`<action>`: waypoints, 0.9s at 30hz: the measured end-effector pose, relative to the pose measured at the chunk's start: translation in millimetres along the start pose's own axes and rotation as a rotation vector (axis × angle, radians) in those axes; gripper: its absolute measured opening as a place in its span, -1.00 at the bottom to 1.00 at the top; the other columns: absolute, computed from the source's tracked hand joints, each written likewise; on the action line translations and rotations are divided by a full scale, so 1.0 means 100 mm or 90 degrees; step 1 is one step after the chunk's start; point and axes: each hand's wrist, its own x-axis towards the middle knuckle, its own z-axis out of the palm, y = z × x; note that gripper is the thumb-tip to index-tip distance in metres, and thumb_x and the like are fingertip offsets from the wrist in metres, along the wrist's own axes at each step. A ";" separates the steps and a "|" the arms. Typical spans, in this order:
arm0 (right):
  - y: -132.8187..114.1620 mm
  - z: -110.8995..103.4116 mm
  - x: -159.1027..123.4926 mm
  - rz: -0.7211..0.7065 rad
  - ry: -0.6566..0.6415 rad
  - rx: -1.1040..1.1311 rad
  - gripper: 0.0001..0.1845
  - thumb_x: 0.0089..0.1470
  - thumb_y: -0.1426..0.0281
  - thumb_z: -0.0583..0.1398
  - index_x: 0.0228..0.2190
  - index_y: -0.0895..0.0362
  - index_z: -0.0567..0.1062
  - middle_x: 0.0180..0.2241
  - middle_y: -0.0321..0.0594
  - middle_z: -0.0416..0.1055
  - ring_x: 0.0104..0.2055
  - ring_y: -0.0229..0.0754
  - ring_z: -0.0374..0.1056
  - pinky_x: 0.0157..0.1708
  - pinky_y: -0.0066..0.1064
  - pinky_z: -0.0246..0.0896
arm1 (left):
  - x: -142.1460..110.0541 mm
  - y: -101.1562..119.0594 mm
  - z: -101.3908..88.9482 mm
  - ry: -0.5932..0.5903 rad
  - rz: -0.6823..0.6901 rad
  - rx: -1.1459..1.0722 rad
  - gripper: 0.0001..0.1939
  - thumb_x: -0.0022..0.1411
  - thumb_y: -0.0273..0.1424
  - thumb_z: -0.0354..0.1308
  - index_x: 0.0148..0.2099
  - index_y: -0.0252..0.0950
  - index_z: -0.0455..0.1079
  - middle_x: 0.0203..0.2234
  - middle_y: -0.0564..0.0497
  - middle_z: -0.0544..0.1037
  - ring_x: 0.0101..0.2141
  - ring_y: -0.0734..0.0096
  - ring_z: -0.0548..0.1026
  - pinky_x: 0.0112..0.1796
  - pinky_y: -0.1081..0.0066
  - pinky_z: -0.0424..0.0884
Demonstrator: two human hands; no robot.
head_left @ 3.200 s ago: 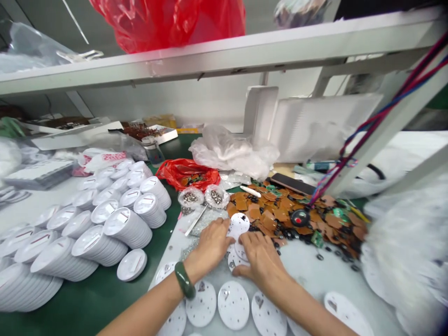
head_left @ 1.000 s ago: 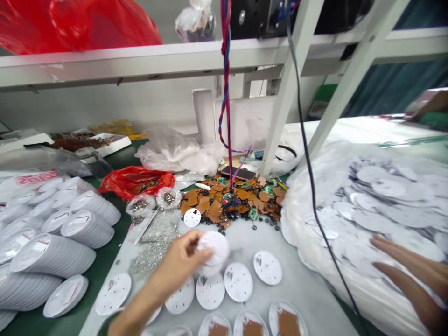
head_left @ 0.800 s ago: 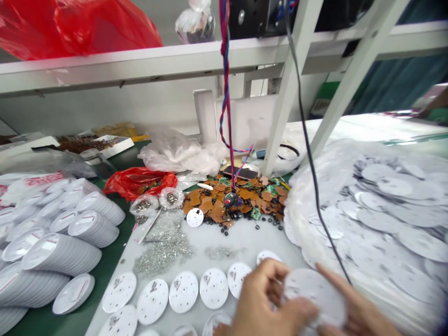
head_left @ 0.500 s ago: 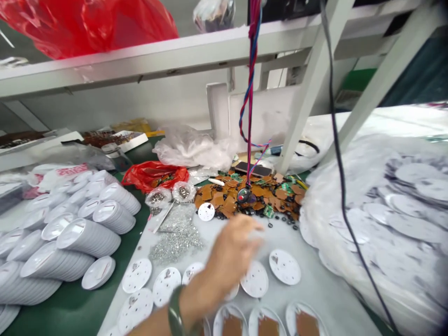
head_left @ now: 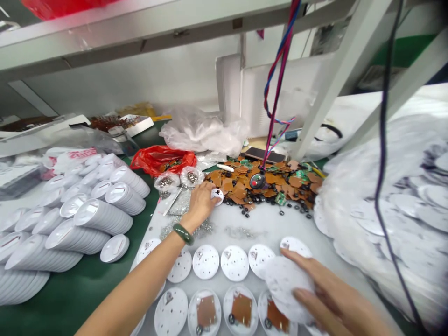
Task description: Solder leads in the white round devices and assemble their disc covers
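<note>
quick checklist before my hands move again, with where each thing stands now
1. Left hand at the small white disc: ok; firm grip, cannot tell.
2. Right hand holding the larger white disc: ok.
3. Held disc's marks readable: not ok, blurred.
4. View of the row beneath it unobstructed: not ok, it hides parts of the laid-out discs.
5. Hanging wires away from both hands: ok.
6. Black ring at each of three brown boards: ok.

A grey wall (head_left: 168, 77) behind a white shelf rail (head_left: 105, 35); 2 slanted posts (head_left: 345, 70) at right; green tabletop (head_left: 77, 280).
</note>
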 end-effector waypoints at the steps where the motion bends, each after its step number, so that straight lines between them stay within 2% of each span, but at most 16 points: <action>1: -0.04 0.08 0.11 -0.019 -0.044 0.006 -0.51 0.29 0.31 0.17 0.23 -0.06 0.43 0.02 -0.14 0.60 -0.01 0.01 0.58 -0.18 -0.39 0.58 | 0.01 0.00 0.01 -0.002 -0.007 0.001 -0.70 0.41 -0.27 0.24 0.09 -0.31 0.44 0.04 -0.12 0.51 0.02 0.12 0.51 0.04 0.01 0.46; 4: -0.06 0.30 0.34 -0.054 -0.080 -0.009 -0.51 0.33 0.43 0.06 0.24 0.10 0.39 -0.01 -0.04 0.59 -0.09 -0.03 0.62 -0.22 -0.38 0.60 | 0.03 -0.02 0.01 -0.003 -0.028 -0.016 -0.70 0.41 -0.28 0.24 0.09 -0.32 0.44 0.05 -0.12 0.51 0.02 0.11 0.51 0.03 0.01 0.47; 7: 0.00 0.40 0.37 -0.071 -0.109 -0.105 -0.55 0.38 0.38 0.01 0.21 0.16 0.40 -0.01 0.02 0.56 -0.37 -0.09 0.64 -0.45 -0.36 0.60 | 0.07 -0.04 -0.02 0.002 -0.051 -0.065 -0.71 0.40 -0.28 0.25 0.07 -0.32 0.44 0.03 -0.11 0.51 0.00 0.13 0.52 0.01 0.02 0.47; 9: 0.03 0.37 0.33 -0.076 -0.068 -0.194 -0.56 0.42 0.31 -0.03 0.16 0.20 0.43 0.02 0.08 0.54 -0.55 -0.12 0.58 -0.64 -0.33 0.53 | 0.08 -0.05 -0.07 0.005 -0.060 -0.119 -0.78 0.37 -0.34 0.27 0.00 -0.33 0.45 -0.06 -0.08 0.54 -0.06 0.17 0.53 -0.01 0.07 0.47; 11: 0.00 0.27 0.31 -0.083 -0.001 -0.272 -0.51 0.44 0.27 -0.10 0.10 0.25 0.46 0.02 0.15 0.55 -0.59 -0.08 0.57 -0.76 -0.30 0.44 | 0.03 -0.04 -0.16 0.008 -0.062 -0.191 -0.87 0.33 -0.46 0.25 -0.07 -0.33 0.45 -0.18 -0.06 0.56 -0.13 0.23 0.53 -0.03 0.17 0.44; 13: -0.09 0.15 0.33 -0.102 0.044 -0.294 -0.53 0.44 0.29 -0.11 0.06 0.25 0.47 -0.01 0.16 0.58 -0.41 0.04 0.64 -0.66 -0.27 0.53 | -0.11 0.01 -0.27 0.008 -0.064 -0.274 -0.87 0.31 -0.54 0.20 -0.09 -0.32 0.43 -0.25 -0.04 0.56 -0.18 0.28 0.52 -0.07 0.26 0.42; 15: -0.22 0.07 0.38 -0.134 0.059 -0.236 -0.63 0.42 0.30 -0.03 0.01 0.18 0.48 0.00 0.11 0.59 -0.14 0.09 0.64 -0.35 -0.21 0.63 | -0.36 0.10 -0.37 -0.014 -0.065 -0.362 -0.85 0.31 -0.49 0.18 -0.06 -0.32 0.40 -0.25 -0.04 0.55 -0.21 0.31 0.52 -0.14 0.34 0.43; 17: -0.37 0.09 0.45 -0.177 0.027 -0.121 -0.76 0.37 0.29 0.09 -0.07 0.10 0.50 0.11 0.07 0.53 0.05 0.09 0.55 -0.07 -0.16 0.57 | -0.70 0.23 -0.42 -0.090 -0.059 -0.447 -0.80 0.27 -0.42 0.23 -0.06 -0.32 0.40 -0.32 0.00 0.55 -0.30 0.35 0.53 -0.26 0.40 0.45; 18: -0.45 0.13 0.48 -0.201 -0.003 -0.057 -0.82 0.34 0.30 0.14 -0.13 0.08 0.51 0.16 0.06 0.48 0.12 0.08 0.50 0.00 -0.16 0.53 | -0.89 0.30 -0.44 -0.134 -0.057 -0.480 -0.78 0.21 -0.40 0.29 -0.09 -0.31 0.42 -0.37 0.03 0.55 -0.36 0.37 0.52 -0.33 0.43 0.45; 19: -0.52 0.19 0.51 -0.228 -0.036 0.009 -0.89 0.31 0.35 0.17 -0.21 0.06 0.51 0.20 0.02 0.45 0.17 0.06 0.46 0.04 -0.19 0.50 | -1.06 0.36 -0.45 -0.189 -0.057 -0.530 -0.75 0.18 -0.37 0.32 -0.10 -0.31 0.43 -0.40 0.05 0.54 -0.39 0.40 0.51 -0.36 0.45 0.43; 20: -0.58 0.25 0.53 -0.254 -0.066 0.071 -0.93 0.29 0.41 0.19 -0.27 0.05 0.51 0.20 -0.02 0.45 0.20 0.02 0.43 0.08 -0.23 0.47 | -1.22 0.40 -0.45 -0.266 -0.087 -0.654 -0.71 0.13 -0.39 0.35 -0.11 -0.31 0.42 -0.40 0.06 0.54 -0.39 0.43 0.50 -0.33 0.46 0.41; 22: -0.68 0.38 0.54 -0.282 -0.095 0.161 -0.87 0.24 0.52 0.20 -0.32 0.05 0.49 0.15 -0.08 0.51 0.19 -0.06 0.43 0.10 -0.28 0.44 | -1.48 0.45 -0.45 -0.331 -0.147 -0.794 -0.66 0.08 -0.41 0.39 -0.10 -0.31 0.41 -0.36 0.05 0.55 -0.35 0.45 0.51 -0.28 0.46 0.39; 24: -0.75 0.48 0.51 -0.297 -0.114 0.210 -0.91 0.26 0.48 0.20 -0.27 0.04 0.49 0.13 -0.07 0.51 0.19 -0.07 0.42 0.12 -0.27 0.42 | -1.66 0.42 -0.44 -0.338 -0.202 -0.876 -0.63 0.11 -0.37 0.41 -0.08 -0.32 0.40 -0.32 0.03 0.56 -0.34 0.48 0.50 -0.27 0.48 0.36; 27: -0.83 0.59 0.37 -0.277 -0.118 0.220 -0.88 0.34 0.38 0.12 -0.18 0.03 0.48 0.20 -0.03 0.45 0.19 -0.04 0.42 0.06 -0.25 0.46 | -1.83 0.30 -0.41 -0.296 -0.255 -0.924 -0.58 0.15 -0.23 0.44 -0.05 -0.31 0.40 -0.32 0.01 0.55 -0.35 0.48 0.49 -0.32 0.50 0.34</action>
